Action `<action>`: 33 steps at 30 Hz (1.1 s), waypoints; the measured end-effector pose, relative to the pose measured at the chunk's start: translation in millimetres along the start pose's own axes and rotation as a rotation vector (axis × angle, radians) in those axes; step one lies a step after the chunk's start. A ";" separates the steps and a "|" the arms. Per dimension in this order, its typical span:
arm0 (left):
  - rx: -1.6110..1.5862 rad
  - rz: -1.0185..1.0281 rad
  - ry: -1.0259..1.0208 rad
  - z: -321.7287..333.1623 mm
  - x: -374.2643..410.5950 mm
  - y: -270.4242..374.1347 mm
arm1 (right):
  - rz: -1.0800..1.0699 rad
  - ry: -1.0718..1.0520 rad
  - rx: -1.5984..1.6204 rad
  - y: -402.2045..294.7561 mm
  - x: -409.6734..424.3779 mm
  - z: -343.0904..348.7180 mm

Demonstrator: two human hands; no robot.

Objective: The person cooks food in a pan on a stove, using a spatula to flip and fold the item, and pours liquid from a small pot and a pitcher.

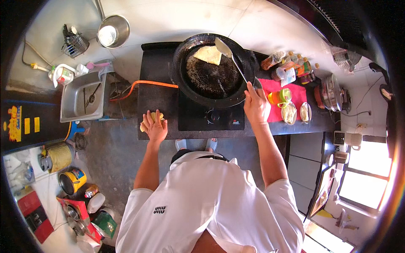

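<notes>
My right hand [258, 102] grips the handle of a metal wok spatula [223, 47]. The spatula's head is over the far right part of a large black wok [211, 101], next to a folded piece of pale yellow flatbread [208, 55]. Dark, oily patches cover the wok's inside. At the front left of the black counter [156, 71], my left hand [155, 126] is pressed over a bunched yellow cloth [143, 127], fingers spread across it. The palm hides most of the cloth. Below the wok lies a black induction cooktop [211, 121] with a round control.
On a red cloth [265, 84] at the right are an orange jar with a green lid [281, 95] and two small dishes [288, 114]. Several bottles [299, 63] stand behind. An orange hose [136, 85] crosses the left counter toward a steel sink [81, 98].
</notes>
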State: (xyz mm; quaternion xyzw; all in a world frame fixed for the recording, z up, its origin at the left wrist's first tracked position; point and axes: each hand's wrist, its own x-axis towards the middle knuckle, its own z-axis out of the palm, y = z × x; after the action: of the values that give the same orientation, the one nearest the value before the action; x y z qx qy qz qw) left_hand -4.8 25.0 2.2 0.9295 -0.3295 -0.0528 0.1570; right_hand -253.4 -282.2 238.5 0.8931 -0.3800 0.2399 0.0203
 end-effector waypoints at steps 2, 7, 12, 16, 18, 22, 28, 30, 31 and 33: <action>0.000 -0.001 -0.005 -2.5 -3.8 0.0 | -0.025 -0.014 -0.027 2.0 0.5 0.9; 0.000 -0.005 -0.005 0.4 -4.4 -0.9 | -0.060 0.072 -0.057 1.9 -6.6 6.5; 0.002 -0.007 -0.013 0.8 -4.6 -1.7 | 0.197 0.004 0.347 3.8 -22.0 -11.1; -0.008 -0.019 -0.026 -1.6 -5.3 -0.9 | 0.685 -0.542 0.622 18.9 -9.7 -61.1; -0.005 -0.025 -0.033 -2.2 -5.5 -0.2 | 0.771 -0.756 0.721 26.0 6.3 -83.6; -0.003 -0.023 -0.044 -6.3 -4.0 3.8 | 0.705 -0.971 0.646 29.2 42.6 -101.8; 0.003 -0.008 -0.020 -5.3 -3.7 1.9 | 0.622 -0.946 0.694 -2.3 78.3 -38.2; -0.004 -0.004 -0.031 -7.7 -3.2 2.9 | 0.660 -0.833 0.761 -8.6 76.1 -2.3; -0.008 -0.003 -0.016 -7.9 -3.2 3.4 | 0.679 -0.775 0.795 -12.5 73.6 12.1; -0.016 -0.005 0.016 -7.0 -4.2 4.1 | 0.687 -0.687 0.853 -21.2 65.2 35.2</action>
State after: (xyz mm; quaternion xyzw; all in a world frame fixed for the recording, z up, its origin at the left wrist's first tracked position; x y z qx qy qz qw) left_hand -9.1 26.4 10.1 0.9294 -0.3257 -0.0484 0.1668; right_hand -185.3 -318.5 239.4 0.6762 -0.5004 0.0633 -0.5370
